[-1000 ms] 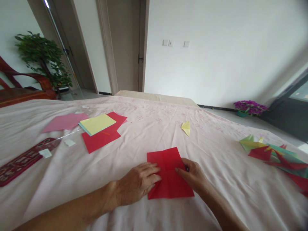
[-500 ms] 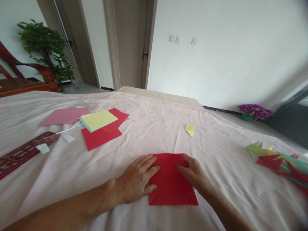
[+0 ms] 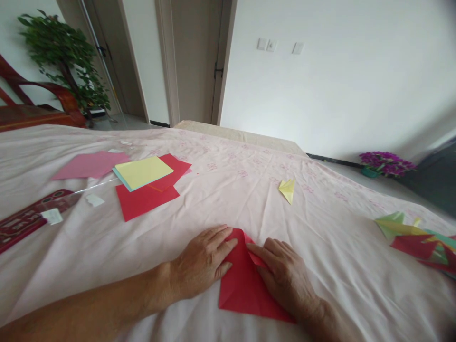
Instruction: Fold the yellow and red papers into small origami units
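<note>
I have the pink cloth (image 3: 231, 199) spread before me, and my red sheet (image 3: 242, 287) on it at twelve o'clock; half a second ago it lay square, now its one-o'clock corner is turned inward. My left hand (image 3: 203, 263), fingers spread, stays on its ten-o'clock side. My right hand (image 3: 285, 270), at three, has come inward over the flap (image 3: 257, 260); pinching or pressing, I can't tell.
</note>
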`<state>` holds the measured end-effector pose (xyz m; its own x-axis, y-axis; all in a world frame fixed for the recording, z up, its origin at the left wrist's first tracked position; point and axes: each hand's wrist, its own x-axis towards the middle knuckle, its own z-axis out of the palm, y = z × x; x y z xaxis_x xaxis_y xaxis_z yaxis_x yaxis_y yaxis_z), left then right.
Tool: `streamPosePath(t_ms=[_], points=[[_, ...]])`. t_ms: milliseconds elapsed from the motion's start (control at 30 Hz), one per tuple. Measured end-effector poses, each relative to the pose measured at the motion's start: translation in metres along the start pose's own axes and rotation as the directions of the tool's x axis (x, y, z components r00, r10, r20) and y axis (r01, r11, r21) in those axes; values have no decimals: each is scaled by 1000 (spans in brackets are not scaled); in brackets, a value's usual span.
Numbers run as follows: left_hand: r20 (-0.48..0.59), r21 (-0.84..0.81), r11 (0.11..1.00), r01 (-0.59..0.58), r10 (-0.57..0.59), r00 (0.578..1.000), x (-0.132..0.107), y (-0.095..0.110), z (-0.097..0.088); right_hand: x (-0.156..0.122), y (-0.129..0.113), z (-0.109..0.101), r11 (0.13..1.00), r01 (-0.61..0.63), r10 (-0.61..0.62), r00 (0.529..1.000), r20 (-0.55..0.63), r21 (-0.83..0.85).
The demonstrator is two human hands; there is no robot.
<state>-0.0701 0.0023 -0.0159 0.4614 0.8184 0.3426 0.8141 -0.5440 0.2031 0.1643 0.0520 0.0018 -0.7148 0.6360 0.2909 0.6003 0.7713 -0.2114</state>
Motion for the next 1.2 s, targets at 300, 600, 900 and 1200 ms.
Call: streamPosePath(t_ms=[300, 600, 900, 1200], points=[[9, 66, 988, 140, -141, 990, 0, 0, -8, 1, 18, 0, 989, 122, -115, 989, -90, 79], [38, 111, 981, 159, -164, 986, 4, 2, -7, -4, 24, -2, 955, 296, -294, 953, -70, 30], [36, 116, 980, 159, -164, 986, 6, 1, -7, -7, 30, 4, 961, 257, -255, 967, -29, 99], [24, 135, 979, 150, -155, 988, 6, -1, -4, -5, 28, 0, 951, 271, -267, 963, -44, 150]])
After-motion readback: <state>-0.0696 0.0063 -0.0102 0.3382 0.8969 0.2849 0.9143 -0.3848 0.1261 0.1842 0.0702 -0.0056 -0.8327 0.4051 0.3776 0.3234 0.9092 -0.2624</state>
